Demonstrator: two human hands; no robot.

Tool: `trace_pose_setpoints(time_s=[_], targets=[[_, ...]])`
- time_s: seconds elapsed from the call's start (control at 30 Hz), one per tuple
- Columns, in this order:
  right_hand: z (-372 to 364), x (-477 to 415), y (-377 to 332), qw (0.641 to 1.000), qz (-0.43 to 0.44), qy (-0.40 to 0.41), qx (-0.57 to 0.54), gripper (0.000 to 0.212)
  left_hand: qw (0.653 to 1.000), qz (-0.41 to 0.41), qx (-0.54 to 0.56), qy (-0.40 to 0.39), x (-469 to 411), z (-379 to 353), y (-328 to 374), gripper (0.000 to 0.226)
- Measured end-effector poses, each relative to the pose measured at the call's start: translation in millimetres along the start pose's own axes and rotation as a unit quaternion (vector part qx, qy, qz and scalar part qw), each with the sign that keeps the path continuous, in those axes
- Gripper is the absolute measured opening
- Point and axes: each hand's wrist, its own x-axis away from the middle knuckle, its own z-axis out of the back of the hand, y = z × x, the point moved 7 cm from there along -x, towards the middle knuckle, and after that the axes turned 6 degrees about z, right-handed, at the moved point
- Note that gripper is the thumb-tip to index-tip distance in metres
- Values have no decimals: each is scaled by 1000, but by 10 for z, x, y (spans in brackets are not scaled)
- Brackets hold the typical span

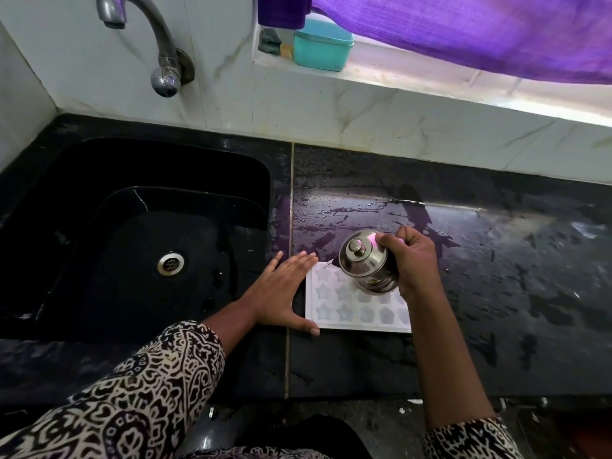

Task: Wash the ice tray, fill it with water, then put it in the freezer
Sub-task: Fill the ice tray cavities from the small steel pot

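Note:
A white ice tray (351, 309) with star-shaped cells lies flat on the wet black counter (496, 293), just right of the sink. My left hand (281, 293) rests flat with spread fingers against the tray's left edge, thumb along its front corner. My right hand (412, 260) grips a lidded steel pot (366, 261), tilted to the left over the tray's far cells. Whether water is leaving the pot I cannot tell. The pot hides part of the tray's back row.
The black sink (132, 246) with its drain (170, 262) lies to the left, under a steel tap (159, 44) on the wall. A teal box (323, 44) stands on the window ledge, below a purple curtain (480, 31).

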Motion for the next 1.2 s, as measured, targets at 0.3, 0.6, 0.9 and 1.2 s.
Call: trace_pose_setpoints(time_s=[0.3, 0.6, 0.9, 1.2], targets=[[24, -1, 59, 1000, -10, 8, -7, 34, 1000, 1, -1, 0, 5, -2, -4, 135], [33, 16, 38, 999, 2, 15, -28, 37, 1000, 2, -7, -5, -1, -11, -6, 136], [43, 13, 99, 996, -22, 23, -83, 38, 1000, 3, -10, -4, 3, -10, -6, 136], [94, -4, 149, 984, -42, 36, -172, 35, 1000, 3, -11, -4, 3, -4, -4, 135]])
